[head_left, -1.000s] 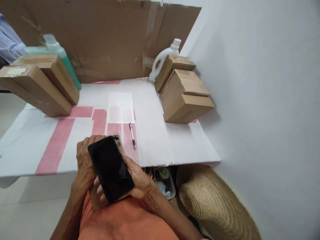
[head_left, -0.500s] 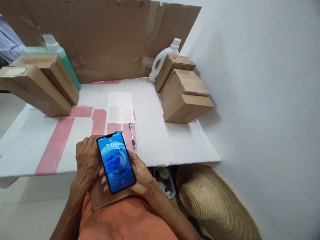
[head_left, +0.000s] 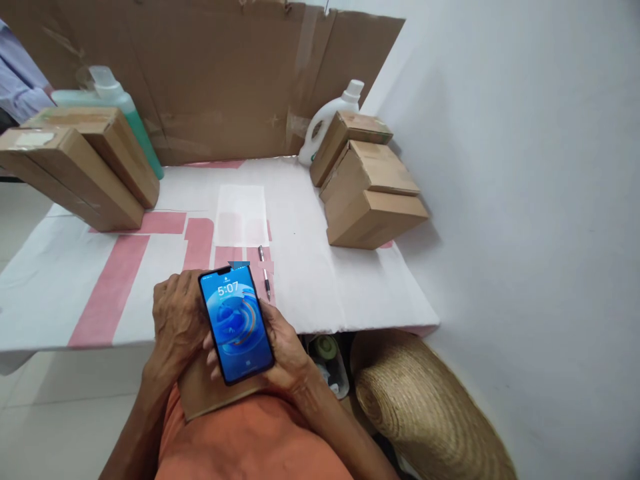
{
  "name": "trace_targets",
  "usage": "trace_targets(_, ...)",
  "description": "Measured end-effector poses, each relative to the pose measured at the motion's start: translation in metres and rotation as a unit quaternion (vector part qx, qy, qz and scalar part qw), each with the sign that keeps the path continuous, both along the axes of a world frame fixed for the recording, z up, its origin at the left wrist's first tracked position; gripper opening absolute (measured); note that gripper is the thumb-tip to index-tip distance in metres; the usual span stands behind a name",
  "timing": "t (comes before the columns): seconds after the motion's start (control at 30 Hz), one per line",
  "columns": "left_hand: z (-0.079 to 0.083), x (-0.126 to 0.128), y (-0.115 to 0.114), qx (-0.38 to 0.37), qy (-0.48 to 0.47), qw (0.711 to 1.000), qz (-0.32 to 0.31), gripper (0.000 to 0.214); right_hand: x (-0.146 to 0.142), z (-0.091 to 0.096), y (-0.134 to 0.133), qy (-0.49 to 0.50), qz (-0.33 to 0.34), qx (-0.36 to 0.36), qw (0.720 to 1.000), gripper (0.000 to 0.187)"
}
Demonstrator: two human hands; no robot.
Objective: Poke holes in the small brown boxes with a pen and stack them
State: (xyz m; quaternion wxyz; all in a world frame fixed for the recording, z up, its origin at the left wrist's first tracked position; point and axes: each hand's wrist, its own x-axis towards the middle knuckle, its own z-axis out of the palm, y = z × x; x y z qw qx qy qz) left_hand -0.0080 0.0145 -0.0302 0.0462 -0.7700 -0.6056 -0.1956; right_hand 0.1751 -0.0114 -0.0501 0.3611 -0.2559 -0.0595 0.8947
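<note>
My right hand (head_left: 287, 343) is wrapped around a smartphone (head_left: 237, 333), its fingertips showing along the left side. The lit screen reads 5:07 over a blue swirl picture. Left of the phone, my left hand (head_left: 175, 310) rests at the table's front edge with its back up and fingers bent and closed together. Its fingertips are hidden, so what they hold, if anything, cannot be made out. Under both wrists, a flat brown cardboard piece (head_left: 205, 390) lies on my lap. Just beyond the phone, a pen (head_left: 264, 272) lies on the tablecloth near a white paper sheet (head_left: 242, 213).
Cardboard boxes (head_left: 113, 183) and a green-liquid bottle (head_left: 137, 127) stand at left. More boxes (head_left: 375, 193) and a white jug (head_left: 333, 110) stand at right before a cardboard screen (head_left: 215, 80). A straw hat (head_left: 425, 400) sits below the table's right side. Someone's sleeve (head_left: 20, 77) shows far left.
The phone has shifted slightly to the right in my right hand, and stands a little more upright. My left hand has barely moved.
</note>
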Motion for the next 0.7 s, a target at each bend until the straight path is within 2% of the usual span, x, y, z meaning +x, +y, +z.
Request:
trace_targets(0.13, -0.004, -0.001, 0.0, 0.022, 0.012, 1.0, -0.001, 0.022, 0.009, 0.001, 0.004, -0.021, -0.022, 0.022, 0.999, 0.049)
trace_targets(0.27, -0.005, -0.001, 0.001, 0.022, -0.013, 1.0, -0.009, 0.045, 0.032, 0.009, 0.017, -0.036, -0.034, 0.051, 0.997, 0.064)
trace_targets(0.37, -0.004, 0.0, 0.001, 0.016, -0.027, 0.999, -0.006, 0.05, 0.054, 0.006, 0.029, -0.063, -0.083, 0.067, 0.992, 0.071)
trace_targets(0.5, -0.003, 0.0, 0.002, 0.006, -0.033, 0.999, -0.004, 0.052, 0.078, -0.017, 0.041, -0.1, -0.137, 0.062, 0.983, 0.066)
trace_targets(0.7, -0.002, 0.002, 0.004, 0.002, -0.032, 0.999, 0.003, 0.058, 0.095, -0.062, 0.051, -0.19, -0.134, 0.042, 0.972, 0.063)
